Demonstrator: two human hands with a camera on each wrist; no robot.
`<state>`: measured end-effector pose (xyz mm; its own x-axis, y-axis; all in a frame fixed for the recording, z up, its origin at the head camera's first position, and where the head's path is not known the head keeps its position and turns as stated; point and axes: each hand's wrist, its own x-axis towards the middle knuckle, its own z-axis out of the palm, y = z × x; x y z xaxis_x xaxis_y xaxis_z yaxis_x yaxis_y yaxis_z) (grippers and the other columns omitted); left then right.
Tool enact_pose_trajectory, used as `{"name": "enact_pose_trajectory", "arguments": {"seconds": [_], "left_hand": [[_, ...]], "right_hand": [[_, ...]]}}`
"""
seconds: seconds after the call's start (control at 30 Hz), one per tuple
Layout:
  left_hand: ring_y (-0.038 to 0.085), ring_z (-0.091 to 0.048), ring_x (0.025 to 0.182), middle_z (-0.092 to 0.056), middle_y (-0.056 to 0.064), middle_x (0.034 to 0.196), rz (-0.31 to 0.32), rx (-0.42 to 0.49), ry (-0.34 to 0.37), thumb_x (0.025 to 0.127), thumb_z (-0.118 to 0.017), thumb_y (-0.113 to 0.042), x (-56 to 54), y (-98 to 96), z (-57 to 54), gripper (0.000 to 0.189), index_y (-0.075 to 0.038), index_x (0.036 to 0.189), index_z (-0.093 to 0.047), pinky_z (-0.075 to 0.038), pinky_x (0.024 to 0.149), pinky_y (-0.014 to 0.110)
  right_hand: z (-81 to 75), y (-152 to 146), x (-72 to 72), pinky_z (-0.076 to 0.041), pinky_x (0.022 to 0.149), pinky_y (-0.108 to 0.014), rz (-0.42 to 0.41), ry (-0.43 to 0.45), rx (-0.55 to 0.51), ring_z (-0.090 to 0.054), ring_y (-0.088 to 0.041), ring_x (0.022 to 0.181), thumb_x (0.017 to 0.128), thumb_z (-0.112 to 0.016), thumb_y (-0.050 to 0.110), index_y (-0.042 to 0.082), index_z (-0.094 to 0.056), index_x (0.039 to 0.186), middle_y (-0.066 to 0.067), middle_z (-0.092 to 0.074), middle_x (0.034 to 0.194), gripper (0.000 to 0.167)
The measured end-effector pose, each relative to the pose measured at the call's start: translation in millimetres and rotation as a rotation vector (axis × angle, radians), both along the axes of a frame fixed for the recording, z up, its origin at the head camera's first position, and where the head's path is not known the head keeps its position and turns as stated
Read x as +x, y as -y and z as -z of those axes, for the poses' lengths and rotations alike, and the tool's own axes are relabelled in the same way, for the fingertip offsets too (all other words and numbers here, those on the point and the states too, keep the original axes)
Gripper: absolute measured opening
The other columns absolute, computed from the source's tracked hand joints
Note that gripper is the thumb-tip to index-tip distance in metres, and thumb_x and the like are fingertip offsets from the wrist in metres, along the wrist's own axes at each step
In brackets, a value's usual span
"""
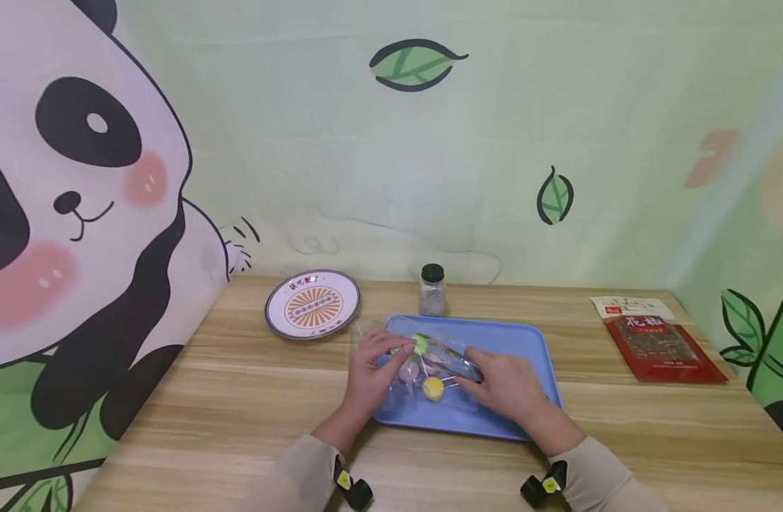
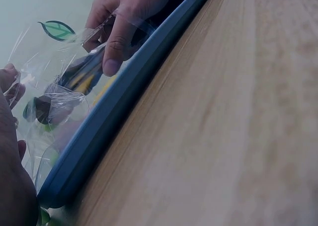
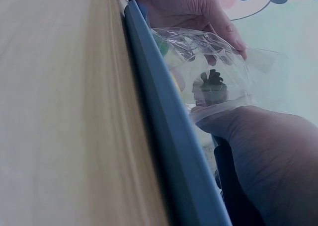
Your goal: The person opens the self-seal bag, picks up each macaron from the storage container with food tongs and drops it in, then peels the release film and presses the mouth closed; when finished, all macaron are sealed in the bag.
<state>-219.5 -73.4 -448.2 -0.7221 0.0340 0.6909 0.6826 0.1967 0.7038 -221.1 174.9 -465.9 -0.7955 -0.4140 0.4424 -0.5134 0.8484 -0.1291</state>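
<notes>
A clear plastic bag (image 1: 391,398) lies over the blue tray (image 1: 515,341), with both hands on it. Through the film show round lollipops, one of them yellow (image 1: 433,388) and another green (image 1: 419,344), with thin white sticks. My left hand (image 1: 370,371) pinches the bag's left part between thumb and fingers. On the other side my right hand (image 1: 509,384) grips the bag's right end, its thumb along the edge. A dark, shiny strip runs from there across the bag. The right wrist view shows a dark, notched piece (image 3: 211,89) behind the film.
A round patterned plate (image 1: 313,304) sits at the back left of the wooden table (image 1: 237,427). Behind the tray stands a small black-capped jar (image 1: 432,291) with greyish contents. At the right lies a red packet (image 1: 663,345). A panda-print backdrop rises behind the table.
</notes>
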Motion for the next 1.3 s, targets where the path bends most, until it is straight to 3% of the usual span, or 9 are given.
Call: {"name": "enact_pose_trajectory", "arguments": {"seconds": [0.2,0.33,0.47,0.63,0.83,0.97,1.13,1.3], "left_hand": [[0.030,-0.060,0.091,-0.075,0.012,0.090,-0.006,-0.002,-0.012,0.085,-0.076,0.004,0.7,-1.0,0.6,0.008,0.001,0.092,-0.076,-0.044,0.085,0.029],[0.030,-0.060,0.090,-0.075,0.013,0.089,-0.018,0.001,-0.016,0.085,-0.075,0.005,-0.7,-1.3,2.6,0.007,0.002,0.092,-0.076,-0.044,0.084,0.030],[0.029,-0.060,0.091,-0.075,0.012,0.090,-0.024,-0.002,0.011,0.086,-0.075,0.003,-1.5,-2.4,4.1,0.007,0.001,0.092,-0.076,-0.044,0.086,0.032],[0.029,-0.061,0.092,-0.075,0.011,0.091,-0.036,-0.011,0.042,0.086,-0.075,0.003,-9.4,-3.0,14.2,0.007,-0.001,0.093,-0.077,-0.044,0.088,0.034],[0.025,-0.062,0.096,-0.076,0.004,0.095,-0.036,-0.051,0.031,0.087,-0.077,-0.005,-22.3,3.7,28.7,0.009,-0.007,0.095,-0.079,-0.043,0.088,0.036],[0.021,-0.061,0.097,-0.076,0.000,0.097,-0.028,-0.058,0.017,0.087,-0.079,-0.012,-26.9,7.0,29.8,0.010,-0.011,0.097,-0.080,-0.043,0.088,0.035],[0.020,-0.059,0.098,-0.076,-0.002,0.100,0.001,-0.069,0.013,0.088,-0.080,-0.018,-26.8,5.3,28.6,0.018,-0.010,0.104,-0.079,-0.044,0.087,0.033],[0.021,-0.060,0.105,-0.075,-0.003,0.110,0.025,-0.098,0.026,0.089,-0.079,-0.020,-23.6,2.0,30.7,0.027,-0.011,0.113,-0.076,-0.045,0.093,0.035]], "right_hand": [[-2.2,-0.8,4.1,-0.031,0.041,-0.027,0.013,-0.023,-0.021,-0.040,-0.008,0.050,0.071,-0.080,0.066,0.015,-0.061,0.103,0.012,-0.043,0.064,0.063],[-9.4,-7.4,9.8,-0.039,0.047,-0.027,0.019,-0.025,0.007,-0.048,-0.009,0.059,0.070,-0.080,0.067,0.012,-0.064,0.115,0.008,-0.054,0.075,0.073],[-17.2,-26.5,21.3,-0.038,0.047,-0.025,0.078,0.005,0.041,-0.049,-0.008,0.062,0.069,-0.080,0.069,0.012,-0.064,0.123,0.005,-0.063,0.088,0.081],[-18.3,-63.1,43.3,-0.038,0.045,-0.026,0.189,0.053,-0.026,-0.056,-0.014,0.068,0.069,-0.078,0.072,0.015,-0.059,0.130,-0.002,-0.067,0.102,0.086],[-21.2,-108.2,68.7,-0.037,0.047,-0.032,0.466,0.124,-0.252,-0.055,-0.021,0.068,0.076,-0.077,0.066,0.005,-0.054,0.124,-0.009,-0.058,0.087,0.081],[-25.8,-125.1,72.5,-0.045,0.053,-0.042,0.608,0.192,-0.348,-0.060,-0.032,0.077,0.082,-0.071,0.066,-0.006,-0.040,0.142,-0.021,-0.055,0.098,0.099],[-24.8,-135.4,72.0,-0.048,0.072,-0.065,0.690,0.288,-0.382,-0.054,-0.055,0.104,0.082,-0.070,0.067,-0.009,-0.014,0.154,-0.040,-0.044,0.127,0.118],[-20.0,-144.0,73.5,-0.040,0.089,-0.072,0.719,0.349,-0.388,-0.039,-0.061,0.120,0.083,-0.074,0.061,-0.011,-0.009,0.154,-0.046,-0.031,0.136,0.119]]}}
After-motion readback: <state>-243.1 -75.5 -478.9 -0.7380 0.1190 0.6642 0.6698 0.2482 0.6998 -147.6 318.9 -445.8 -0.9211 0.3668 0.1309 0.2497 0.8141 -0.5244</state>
